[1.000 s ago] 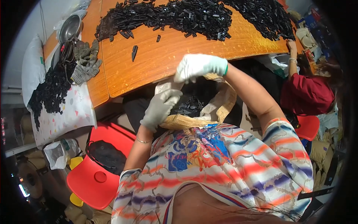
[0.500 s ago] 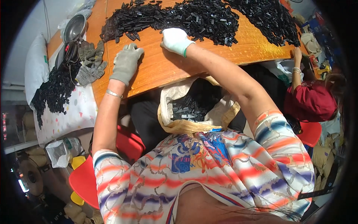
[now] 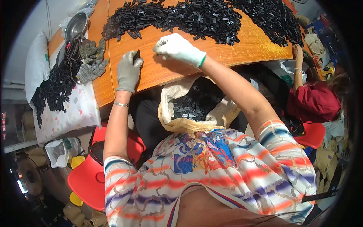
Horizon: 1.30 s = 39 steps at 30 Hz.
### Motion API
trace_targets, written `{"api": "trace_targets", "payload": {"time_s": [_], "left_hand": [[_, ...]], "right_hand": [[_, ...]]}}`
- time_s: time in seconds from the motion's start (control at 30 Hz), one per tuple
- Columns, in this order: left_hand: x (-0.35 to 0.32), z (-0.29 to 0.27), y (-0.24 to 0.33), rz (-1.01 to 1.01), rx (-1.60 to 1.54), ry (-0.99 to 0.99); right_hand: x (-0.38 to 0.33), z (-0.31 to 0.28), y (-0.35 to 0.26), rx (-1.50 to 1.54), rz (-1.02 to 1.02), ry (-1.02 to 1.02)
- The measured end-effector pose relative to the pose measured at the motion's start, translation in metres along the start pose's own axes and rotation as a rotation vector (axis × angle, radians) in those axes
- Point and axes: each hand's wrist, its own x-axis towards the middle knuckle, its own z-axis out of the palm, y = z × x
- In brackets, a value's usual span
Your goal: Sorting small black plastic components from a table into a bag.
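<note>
My left hand (image 3: 128, 72), in a grey glove, is closed on a small black plastic piece (image 3: 136, 56) that sticks up between thumb and fingers, above the near part of the orange wooden table (image 3: 159, 77). To its right, my right hand (image 3: 178, 47) wears a white glove with a green cuff. Its fingers are curled together, and whatever they pinch is hidden. Beyond both hands lies a long heap of small black plastic pieces (image 3: 204, 19). Between my legs an open pale sack (image 3: 169, 113) holds more black pieces (image 3: 193, 102).
On the left are spare grey gloves (image 3: 90, 70), a metal bowl (image 3: 75, 26) and another black heap (image 3: 56, 89) on a patterned cloth. Another person in a dark red top (image 3: 314, 100) works at the table's right end, beside a second black heap (image 3: 268, 20). Red chairs (image 3: 89, 181) stand below.
My left hand has come back toward the table's near edge, and a black piece now shows in its fingers. My right hand has drawn slightly away from the heap, fingers curled.
</note>
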Motion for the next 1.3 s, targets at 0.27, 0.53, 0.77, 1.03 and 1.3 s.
{"api": "trace_targets", "payload": {"time_s": [0.27,0.53,0.77,1.03,1.3], "left_hand": [[-0.013,0.0,0.029,-0.126,-0.408,-0.029],[-0.016,-0.01,0.044,-0.545,-1.539,-0.133],[-0.017,-0.02,0.063,-0.653,-1.535,-0.134],[-0.021,-0.012,0.059,-0.619,-1.52,-0.132],[-0.029,-0.01,0.053,-0.653,-1.612,-0.161]], "right_hand": [[-0.009,0.019,-0.003,0.114,-0.294,0.107],[-0.011,0.018,-0.011,0.066,-0.162,0.146],[-0.009,0.022,-0.01,-0.094,-0.197,0.238],[-0.008,0.034,-0.006,-0.116,-0.189,0.281],[-0.01,0.039,-0.007,-0.156,-0.194,0.276]]}}
